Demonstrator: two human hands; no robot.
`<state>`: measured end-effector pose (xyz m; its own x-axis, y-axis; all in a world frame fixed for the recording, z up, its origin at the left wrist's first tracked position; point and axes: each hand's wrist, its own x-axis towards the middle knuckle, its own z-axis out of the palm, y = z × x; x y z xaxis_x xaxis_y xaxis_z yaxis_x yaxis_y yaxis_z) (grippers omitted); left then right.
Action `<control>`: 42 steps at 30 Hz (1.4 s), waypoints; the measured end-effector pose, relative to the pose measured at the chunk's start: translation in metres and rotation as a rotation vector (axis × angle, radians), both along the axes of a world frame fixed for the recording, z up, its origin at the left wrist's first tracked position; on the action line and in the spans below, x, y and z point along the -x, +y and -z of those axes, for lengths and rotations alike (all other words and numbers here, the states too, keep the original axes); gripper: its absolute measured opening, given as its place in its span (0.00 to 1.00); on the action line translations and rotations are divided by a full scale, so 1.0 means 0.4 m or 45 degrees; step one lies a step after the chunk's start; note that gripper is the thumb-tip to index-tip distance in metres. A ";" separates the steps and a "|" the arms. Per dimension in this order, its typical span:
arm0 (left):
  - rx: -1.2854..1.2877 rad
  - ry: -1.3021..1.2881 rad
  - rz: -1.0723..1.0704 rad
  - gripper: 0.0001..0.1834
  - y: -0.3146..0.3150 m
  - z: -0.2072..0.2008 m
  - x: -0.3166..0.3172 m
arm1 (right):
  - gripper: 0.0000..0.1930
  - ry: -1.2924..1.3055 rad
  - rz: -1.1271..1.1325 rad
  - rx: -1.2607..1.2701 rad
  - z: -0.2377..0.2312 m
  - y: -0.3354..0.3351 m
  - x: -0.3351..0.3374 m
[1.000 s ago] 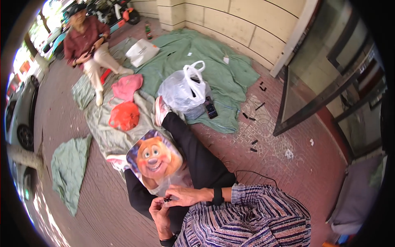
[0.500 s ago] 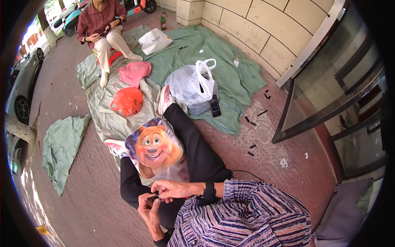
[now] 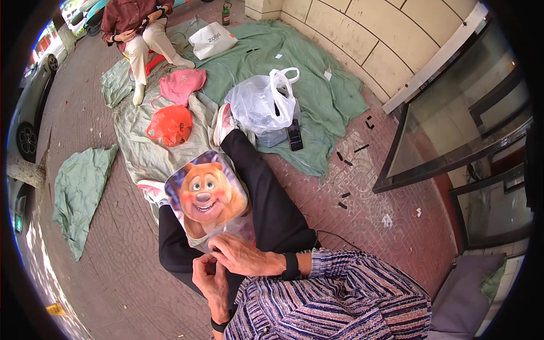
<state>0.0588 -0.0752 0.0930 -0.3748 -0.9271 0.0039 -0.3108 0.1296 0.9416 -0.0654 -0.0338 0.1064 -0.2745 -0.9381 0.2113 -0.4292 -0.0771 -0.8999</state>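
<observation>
Head view: left hand (image 3: 210, 281), right hand (image 3: 240, 256) touching, fingers curled, cannot tell if grasping; seated person (image 3: 126, 21) cropped

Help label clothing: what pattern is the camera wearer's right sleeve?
Right sleeve: striped dark, pink and whitish; head view.

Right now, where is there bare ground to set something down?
Bare paving shows between the right trouser leg and the black pieces, and between the left trouser leg and the loose green cloth. It's crowded around the red bag and pink cloth, and where left hand and right hand meet near the cartoon picture.
</observation>
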 end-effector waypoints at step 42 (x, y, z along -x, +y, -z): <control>-1.525 1.547 0.131 0.14 -0.044 -0.021 -0.048 | 0.08 -0.575 0.078 -0.253 0.026 0.000 0.073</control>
<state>0.0780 -0.0926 0.1014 -0.7361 -0.5981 -0.3169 0.5680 -0.8005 0.1914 -0.0945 -0.0338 0.0960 -0.3529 -0.9276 -0.1227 0.0083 0.1280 -0.9917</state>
